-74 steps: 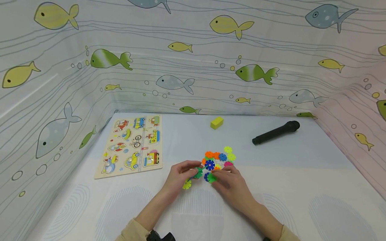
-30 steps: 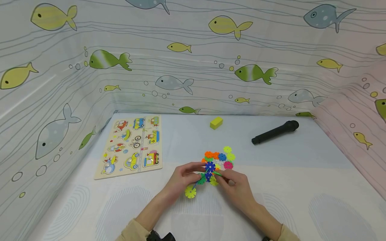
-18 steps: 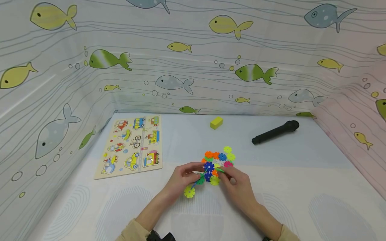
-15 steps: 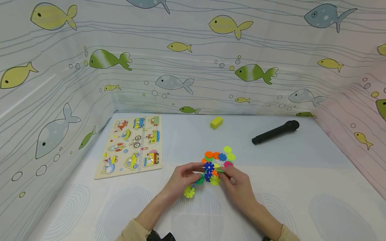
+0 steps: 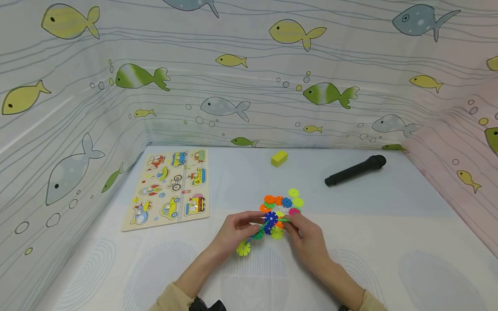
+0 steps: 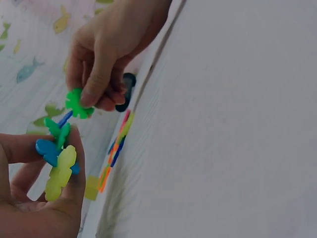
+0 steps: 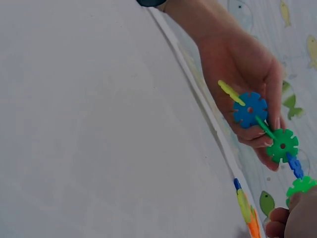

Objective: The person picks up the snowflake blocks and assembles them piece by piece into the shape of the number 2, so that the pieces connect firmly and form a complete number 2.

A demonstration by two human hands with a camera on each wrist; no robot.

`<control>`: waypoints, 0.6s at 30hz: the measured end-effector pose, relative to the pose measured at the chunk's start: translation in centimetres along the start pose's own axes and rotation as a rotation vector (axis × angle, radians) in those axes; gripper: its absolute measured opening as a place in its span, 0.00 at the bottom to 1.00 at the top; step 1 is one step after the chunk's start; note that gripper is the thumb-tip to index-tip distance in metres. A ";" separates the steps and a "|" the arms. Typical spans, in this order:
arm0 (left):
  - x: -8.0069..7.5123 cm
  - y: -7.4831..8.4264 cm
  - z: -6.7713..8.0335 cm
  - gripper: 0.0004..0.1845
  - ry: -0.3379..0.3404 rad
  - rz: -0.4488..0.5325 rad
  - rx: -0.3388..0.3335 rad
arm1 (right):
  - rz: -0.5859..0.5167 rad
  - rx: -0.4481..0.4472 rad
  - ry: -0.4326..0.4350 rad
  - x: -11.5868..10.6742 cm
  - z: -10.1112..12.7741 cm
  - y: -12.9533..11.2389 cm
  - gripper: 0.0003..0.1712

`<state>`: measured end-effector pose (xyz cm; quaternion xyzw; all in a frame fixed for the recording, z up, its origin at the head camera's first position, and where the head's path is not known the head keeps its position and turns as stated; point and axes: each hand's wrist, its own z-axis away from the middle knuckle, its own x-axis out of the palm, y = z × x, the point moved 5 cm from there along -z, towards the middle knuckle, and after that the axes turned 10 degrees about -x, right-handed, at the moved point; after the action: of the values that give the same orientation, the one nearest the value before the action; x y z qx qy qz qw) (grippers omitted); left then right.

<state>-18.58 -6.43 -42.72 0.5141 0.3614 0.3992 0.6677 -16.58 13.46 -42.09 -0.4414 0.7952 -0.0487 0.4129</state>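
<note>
A pale fish-print curtain point(image 5: 241, 86) walls in the back and left of a white table point(image 5: 389, 242), with a pinkish fish-print cloth point(image 5: 459, 172) closing the right side. The light is soft and even.

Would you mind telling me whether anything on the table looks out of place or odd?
Nothing looks damaged or spilled. The one odd item is the black microphone, lying on its side among toys: a vehicle puzzle board, a yellow block and loose snowflake discs. The left hand and right hand hold a joined disc chain.
</note>
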 end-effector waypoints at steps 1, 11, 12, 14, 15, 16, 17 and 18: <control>0.0 0.0 0.0 0.20 0.001 -0.001 0.002 | 0.021 -0.009 -0.002 0.0 0.0 -0.1 0.11; 0.1 0.0 0.1 0.20 -0.002 -0.013 0.005 | 0.119 -0.177 0.034 -0.2 -0.2 -0.7 0.16; 0.1 0.1 0.1 0.20 0.003 -0.011 0.006 | 0.123 -0.188 0.036 -0.3 -0.2 -0.8 0.16; 0.0 0.1 0.2 0.20 0.015 -0.003 0.012 | 0.130 -0.206 0.032 -0.3 -0.2 -0.8 0.17; -0.1 0.1 0.2 0.19 0.022 0.002 0.014 | 0.132 -0.215 0.026 -0.3 -0.2 -0.9 0.17; -0.1 0.2 0.2 0.19 0.027 0.006 0.019 | 0.137 -0.222 0.017 -0.4 -0.2 -0.9 0.18; -0.1 0.2 0.2 0.19 0.029 0.011 0.024 | 0.137 -0.230 0.007 -0.4 -0.2 -0.9 0.18; -0.2 0.2 0.2 0.18 0.029 0.015 0.028 | 0.139 -0.239 -0.006 -0.4 -0.2 -0.9 0.18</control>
<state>-18.49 -6.64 -42.43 0.5202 0.3726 0.4065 0.6522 -16.00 13.15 -41.34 -0.4314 0.8228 0.0763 0.3620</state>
